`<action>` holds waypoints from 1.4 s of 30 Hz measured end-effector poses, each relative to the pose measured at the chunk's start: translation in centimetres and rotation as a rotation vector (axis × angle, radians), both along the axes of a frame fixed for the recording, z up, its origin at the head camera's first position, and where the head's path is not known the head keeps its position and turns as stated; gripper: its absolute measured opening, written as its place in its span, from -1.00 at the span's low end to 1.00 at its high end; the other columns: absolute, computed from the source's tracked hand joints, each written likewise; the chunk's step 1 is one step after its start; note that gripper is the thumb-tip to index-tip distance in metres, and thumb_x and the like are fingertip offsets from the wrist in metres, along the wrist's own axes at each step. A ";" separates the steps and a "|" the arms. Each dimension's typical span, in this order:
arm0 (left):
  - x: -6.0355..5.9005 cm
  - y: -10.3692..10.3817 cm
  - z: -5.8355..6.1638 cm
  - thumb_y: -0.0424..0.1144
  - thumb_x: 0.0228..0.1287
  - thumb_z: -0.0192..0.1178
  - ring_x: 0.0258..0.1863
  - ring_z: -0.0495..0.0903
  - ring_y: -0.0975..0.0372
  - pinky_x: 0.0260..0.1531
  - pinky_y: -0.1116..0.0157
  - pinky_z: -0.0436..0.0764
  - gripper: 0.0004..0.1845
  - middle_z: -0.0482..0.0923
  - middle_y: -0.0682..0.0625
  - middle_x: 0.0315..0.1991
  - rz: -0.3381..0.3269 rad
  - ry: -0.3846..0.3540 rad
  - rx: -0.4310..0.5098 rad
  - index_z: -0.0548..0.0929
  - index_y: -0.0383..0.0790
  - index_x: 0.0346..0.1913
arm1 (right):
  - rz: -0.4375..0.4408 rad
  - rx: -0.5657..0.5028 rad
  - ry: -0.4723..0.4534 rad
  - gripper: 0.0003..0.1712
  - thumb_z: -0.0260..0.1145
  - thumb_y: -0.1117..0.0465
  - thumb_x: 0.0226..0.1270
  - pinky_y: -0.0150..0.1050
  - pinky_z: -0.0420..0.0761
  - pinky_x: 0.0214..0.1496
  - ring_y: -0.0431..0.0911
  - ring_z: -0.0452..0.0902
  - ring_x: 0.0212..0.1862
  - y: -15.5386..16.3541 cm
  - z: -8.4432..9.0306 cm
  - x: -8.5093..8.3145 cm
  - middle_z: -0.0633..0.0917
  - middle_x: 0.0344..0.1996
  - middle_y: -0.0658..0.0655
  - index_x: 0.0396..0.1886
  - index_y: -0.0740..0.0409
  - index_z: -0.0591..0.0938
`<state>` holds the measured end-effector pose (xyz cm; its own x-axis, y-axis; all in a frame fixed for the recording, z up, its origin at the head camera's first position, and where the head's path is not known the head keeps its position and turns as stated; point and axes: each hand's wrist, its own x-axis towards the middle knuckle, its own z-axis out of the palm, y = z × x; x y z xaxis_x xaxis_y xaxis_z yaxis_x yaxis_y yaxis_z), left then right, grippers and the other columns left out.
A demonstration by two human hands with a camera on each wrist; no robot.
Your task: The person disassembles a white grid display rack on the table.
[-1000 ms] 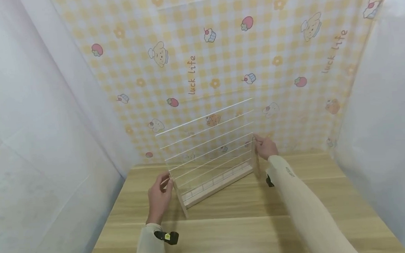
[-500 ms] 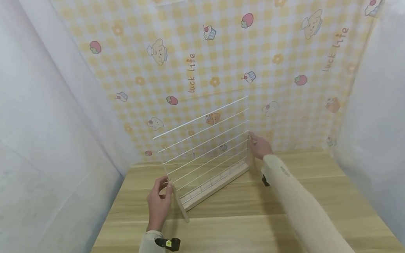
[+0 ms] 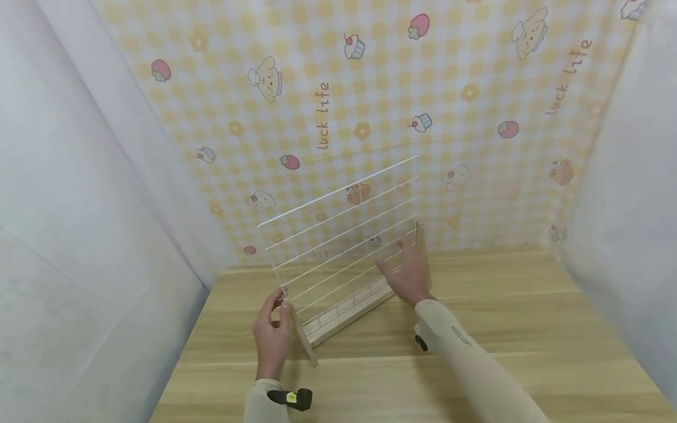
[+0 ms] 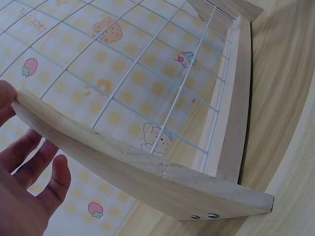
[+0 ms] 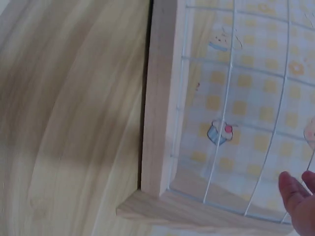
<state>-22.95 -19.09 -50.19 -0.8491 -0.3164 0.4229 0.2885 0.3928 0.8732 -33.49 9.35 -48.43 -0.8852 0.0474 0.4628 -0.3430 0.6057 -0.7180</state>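
Note:
A white wire grid rack with a light wooden base bar [image 3: 352,317] and wooden side pieces stands slanted on the table. My left hand [image 3: 272,337] is at its left side, where in the left wrist view the thumb and fingers [image 4: 59,182] hold the upper end of the left side piece [image 4: 123,160]. My right hand [image 3: 409,275] is spread in front of the grid near the right end, fingers extended and gripping nothing. The right wrist view has its fingertips close to the wires, beside the right side piece [image 5: 192,209]; whether they touch cannot be told.
The wood-grain table [image 3: 386,391] runs up to a yellow checked cloth [image 3: 377,84] hanging behind the rack. White sheets hang at the left [image 3: 53,258] and right [image 3: 637,184]. Each wrist wears a black camera strap.
My right hand has let go of the right side piece and moved left in front of the grid, its fingers now spread. My left hand keeps its place on the left side piece.

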 end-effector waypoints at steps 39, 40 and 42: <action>1.9 0.6 2.6 -0.28 0.34 0.04 0.04 0.46 0.21 -0.37 0.21 0.63 -0.65 0.55 0.00 0.08 -0.043 -0.072 0.034 0.48 -0.09 0.18 | 0.045 -0.148 -0.093 0.27 0.52 0.06 -0.09 0.05 0.54 0.07 0.17 0.41 0.17 -3.8 0.4 -1.1 0.46 0.14 0.17 0.46 -0.27 -0.16; 1.9 0.6 2.6 -0.28 0.34 0.04 0.05 0.46 0.20 -0.37 0.23 0.63 -0.64 0.55 -0.01 0.08 -0.045 -0.076 0.038 0.48 -0.10 0.18 | 0.034 -0.135 -0.091 0.26 0.51 0.04 -0.09 0.03 0.55 0.04 0.15 0.44 0.15 -3.8 0.3 -1.2 0.46 0.12 0.16 0.46 -0.25 -0.15; 1.4 0.5 1.9 -0.26 0.34 0.05 0.04 0.46 0.23 -0.39 0.31 0.62 -0.64 0.56 0.02 0.07 -0.041 -0.058 0.040 0.49 -0.06 0.18 | 0.015 -0.118 -0.093 0.25 0.50 0.00 -0.08 -0.02 0.57 -0.01 0.10 0.47 0.10 -3.7 0.1 -1.4 0.47 0.09 0.13 0.46 -0.25 -0.16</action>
<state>-21.59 -18.63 -48.27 -0.8845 -0.2965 0.3602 0.2520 0.3462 0.9037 -34.86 5.61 -48.29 -0.9252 0.0830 0.3704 -0.2798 0.5101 -0.8133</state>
